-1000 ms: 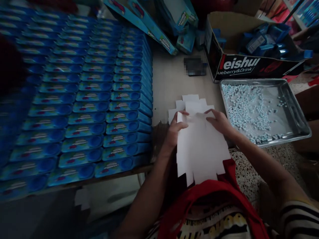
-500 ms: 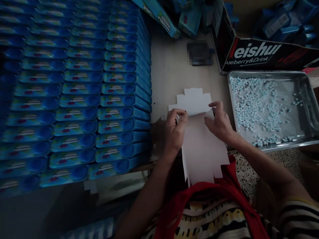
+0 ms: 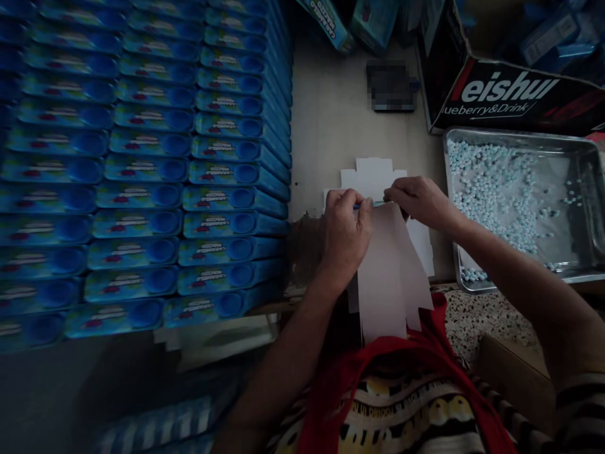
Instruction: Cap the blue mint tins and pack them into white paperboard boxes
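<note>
One white card (image 3: 382,271), both hands (image 3: 347,230) (image 3: 423,200) at far end, seemingly pinching

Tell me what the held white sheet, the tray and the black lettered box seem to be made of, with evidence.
White sheet: probably thin card, matt; it bends and has crisp cut edges.
Tray: metal, perhaps steel, shiny; its rim gleams.
Black box: likely cardboard, printed; brown shows inside.

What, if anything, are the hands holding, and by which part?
A white card, by its far edge: the left hand pinches the edge's left end, the right hand its right end.
</note>
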`<state>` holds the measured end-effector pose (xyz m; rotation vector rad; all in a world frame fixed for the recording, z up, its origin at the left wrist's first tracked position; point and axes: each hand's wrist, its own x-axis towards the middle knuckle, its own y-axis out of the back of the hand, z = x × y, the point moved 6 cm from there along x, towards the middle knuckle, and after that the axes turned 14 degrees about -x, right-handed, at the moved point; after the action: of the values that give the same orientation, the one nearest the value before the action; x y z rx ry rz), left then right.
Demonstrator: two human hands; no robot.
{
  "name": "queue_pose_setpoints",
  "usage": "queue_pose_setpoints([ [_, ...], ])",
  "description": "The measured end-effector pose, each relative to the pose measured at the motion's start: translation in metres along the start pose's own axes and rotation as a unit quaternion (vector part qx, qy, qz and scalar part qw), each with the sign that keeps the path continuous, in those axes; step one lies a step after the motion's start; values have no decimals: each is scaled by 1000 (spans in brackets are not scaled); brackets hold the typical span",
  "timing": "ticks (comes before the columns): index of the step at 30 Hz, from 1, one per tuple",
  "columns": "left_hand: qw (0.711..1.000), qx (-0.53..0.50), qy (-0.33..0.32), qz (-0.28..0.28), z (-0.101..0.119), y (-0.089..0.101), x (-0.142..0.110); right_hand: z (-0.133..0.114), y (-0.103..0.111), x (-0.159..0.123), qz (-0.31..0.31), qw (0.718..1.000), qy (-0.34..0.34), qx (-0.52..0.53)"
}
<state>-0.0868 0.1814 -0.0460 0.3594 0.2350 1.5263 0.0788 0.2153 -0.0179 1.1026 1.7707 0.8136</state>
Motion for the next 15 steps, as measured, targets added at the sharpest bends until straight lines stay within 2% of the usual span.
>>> queue_pose_setpoints([
  [4, 999, 11, 19, -37, -3, 2, 0, 9, -8, 15, -86, 993, -50, 60],
  [7, 999, -3, 22, -45, -2, 1, -1, 13, -7, 13, -75, 994, -61, 47],
  [11, 996, 53, 14, -72, 3, -9, 1, 5, 0, 18, -20, 994, 24, -102],
  [15, 994, 83, 13, -74, 5, -15, 3, -5, -12, 44, -56, 965, 114, -231],
])
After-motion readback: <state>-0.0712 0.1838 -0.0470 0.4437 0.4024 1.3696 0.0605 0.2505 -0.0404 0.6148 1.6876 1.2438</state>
